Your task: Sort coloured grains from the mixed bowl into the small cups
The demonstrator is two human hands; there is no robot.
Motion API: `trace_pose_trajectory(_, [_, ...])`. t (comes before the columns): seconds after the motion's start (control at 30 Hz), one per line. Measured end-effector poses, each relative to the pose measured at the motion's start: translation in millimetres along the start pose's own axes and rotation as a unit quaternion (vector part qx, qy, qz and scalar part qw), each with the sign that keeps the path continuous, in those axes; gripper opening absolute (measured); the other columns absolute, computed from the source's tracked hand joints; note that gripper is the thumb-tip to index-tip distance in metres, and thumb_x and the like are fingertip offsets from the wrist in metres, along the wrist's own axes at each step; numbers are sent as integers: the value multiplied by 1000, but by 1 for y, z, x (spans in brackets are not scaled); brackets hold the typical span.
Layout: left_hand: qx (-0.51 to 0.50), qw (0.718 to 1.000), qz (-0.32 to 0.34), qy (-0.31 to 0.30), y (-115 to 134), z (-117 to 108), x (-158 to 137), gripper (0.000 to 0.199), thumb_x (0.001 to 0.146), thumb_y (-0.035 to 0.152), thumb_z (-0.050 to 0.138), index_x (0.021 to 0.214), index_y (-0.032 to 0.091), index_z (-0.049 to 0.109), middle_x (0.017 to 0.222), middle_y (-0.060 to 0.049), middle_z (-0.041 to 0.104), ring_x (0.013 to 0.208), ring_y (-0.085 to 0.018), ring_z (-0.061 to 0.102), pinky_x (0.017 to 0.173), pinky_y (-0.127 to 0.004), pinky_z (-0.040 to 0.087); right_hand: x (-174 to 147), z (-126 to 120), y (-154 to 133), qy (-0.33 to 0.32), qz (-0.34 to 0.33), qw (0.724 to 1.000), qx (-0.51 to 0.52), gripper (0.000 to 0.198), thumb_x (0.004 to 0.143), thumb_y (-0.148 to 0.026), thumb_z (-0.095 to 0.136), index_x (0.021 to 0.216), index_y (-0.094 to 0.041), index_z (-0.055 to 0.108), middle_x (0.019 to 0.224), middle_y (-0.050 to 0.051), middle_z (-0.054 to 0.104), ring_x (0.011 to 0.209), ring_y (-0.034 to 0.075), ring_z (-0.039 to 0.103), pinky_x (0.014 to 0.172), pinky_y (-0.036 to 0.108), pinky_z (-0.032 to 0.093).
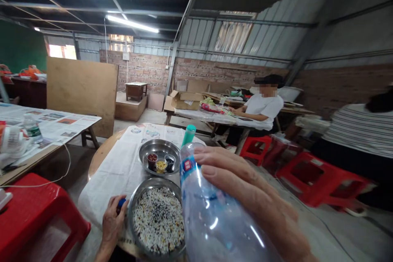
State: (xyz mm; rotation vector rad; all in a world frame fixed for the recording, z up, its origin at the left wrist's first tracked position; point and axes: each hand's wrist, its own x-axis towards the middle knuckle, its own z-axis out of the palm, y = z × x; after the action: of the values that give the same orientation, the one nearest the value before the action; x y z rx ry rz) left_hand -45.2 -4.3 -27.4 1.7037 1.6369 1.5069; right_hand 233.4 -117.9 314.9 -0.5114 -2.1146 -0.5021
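Close to the camera, my right hand (pixel 245 188) is closed round a clear plastic bottle (pixel 211 217) with a blue label, tilted and partly out of frame. My left hand (pixel 111 219) pinches a small blue bottle cap (pixel 121 204) beside a steel bowl (pixel 132 213). That bowl holds white grains (pixel 158 221) mixed with black and yellow ones, darkest in the middle. Behind it is a second steel bowl (pixel 159 145) with three small cups: dark red beans (pixel 152 159), yellow kernels (pixel 161 166) and black beans (pixel 169 161). A teal-capped container (pixel 189 133) shows partly behind the bottle.
White sheeting (pixel 106 184) covers the round table. Red stools (pixel 33 213) stand to the left and right (pixel 319 180). On the left, a newspaper-covered table (pixel 73 120) bears a bottle (pixel 33 129) and white fan (pixel 12 143). One person (pixel 264 106) sits at a far table; another (pixel 362 127) is at right.
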Motion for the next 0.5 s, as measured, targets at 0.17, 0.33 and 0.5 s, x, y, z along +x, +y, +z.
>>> trace_pose_trajectory(0.17, [-3,1000,7,7,-2,1,0,33,85,51,56,97,25,72,102,-5,70,94,-26,71,83,-38,60,2,-5,0,5,-28,999,-15,52,90,-34,59,140,-20,53,125,12,69,118,29,66,98,47,60])
trace_pose_trajectory(0.33, [0,1000,2,9,-2,0,0,33,85,52,57,98,26,72,103,-5,70,97,-27,71,86,-40,60,6,-5,1,19,-38,999,-26,47,91,-33,59,136,-23,55,124,10,70,117,28,67,96,45,61])
trace_pose_trajectory(0.5, [-4,1000,3,7,-6,2,0,34,84,54,57,97,27,73,103,-5,70,97,-28,71,86,-40,60,11,-6,2,41,-31,998,-43,42,89,-28,61,131,-26,60,121,8,71,114,27,68,94,45,62])
